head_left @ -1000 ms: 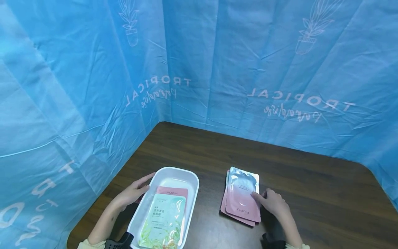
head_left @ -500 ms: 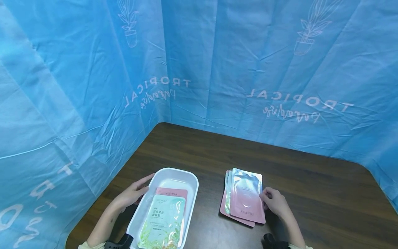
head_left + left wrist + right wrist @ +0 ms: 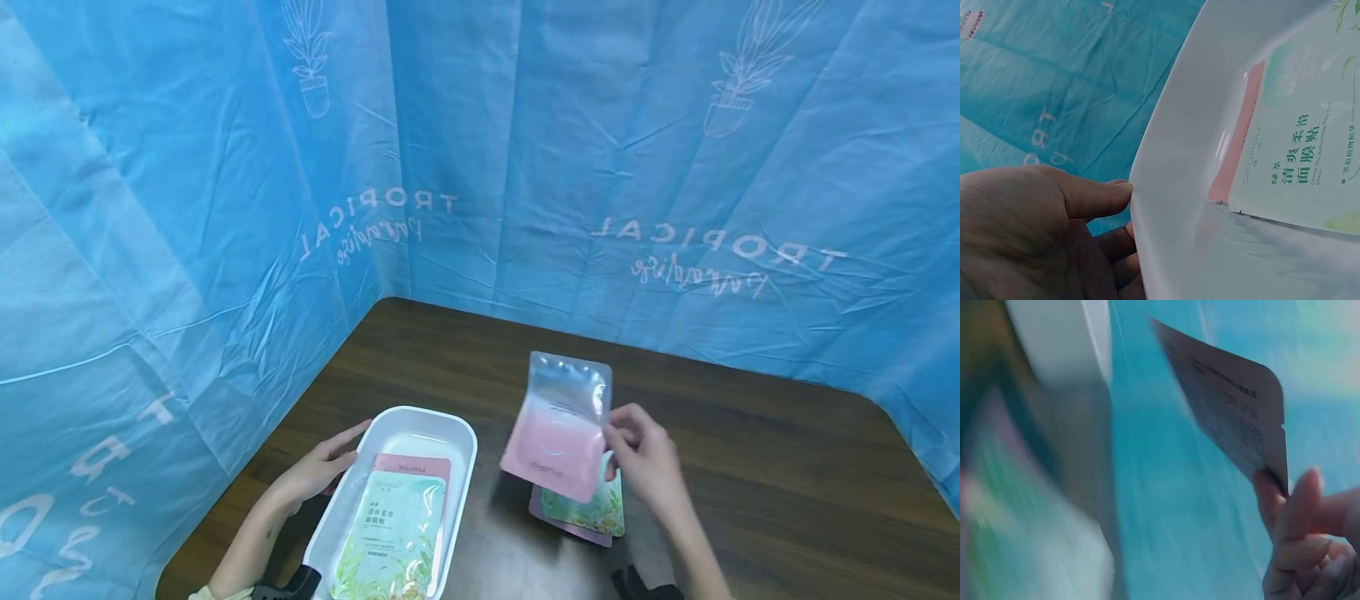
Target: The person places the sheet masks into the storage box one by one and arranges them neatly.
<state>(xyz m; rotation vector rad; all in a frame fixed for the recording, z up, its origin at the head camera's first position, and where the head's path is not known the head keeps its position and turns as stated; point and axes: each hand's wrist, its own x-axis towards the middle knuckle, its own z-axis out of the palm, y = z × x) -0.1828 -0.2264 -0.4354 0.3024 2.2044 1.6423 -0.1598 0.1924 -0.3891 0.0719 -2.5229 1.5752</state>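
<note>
My right hand (image 3: pixel 645 454) pinches a pink-and-silver sheet mask packet (image 3: pixel 558 425) by its right edge, tilted up above the table. In the right wrist view that packet (image 3: pixel 1235 406) shows its dark printed back, with finger and thumb at its edge. Below it lies a small pile with a green leafy sheet mask packet (image 3: pixel 596 508) over a pink one (image 3: pixel 577 530), partly covered. My left hand (image 3: pixel 318 467) holds the left rim of a white plastic tray (image 3: pixel 467 467), thumb on the rim (image 3: pixel 1138 187). In the tray lies a green sheet mask packet (image 3: pixel 390 533) on a pink one (image 3: pixel 405 463).
A dark wood table (image 3: pixel 450 358) carries everything. Blue printed curtains (image 3: pixel 525 167) hang along its left and far sides. Bare tabletop shows between the tray and the pile. Black straps with devices (image 3: pixel 288 583) sit on the wrists.
My right hand first slid the top pink packet rightward on the pile, then lifted it up and to the left, exposing the green packet beneath. The left hand stays at the tray.
</note>
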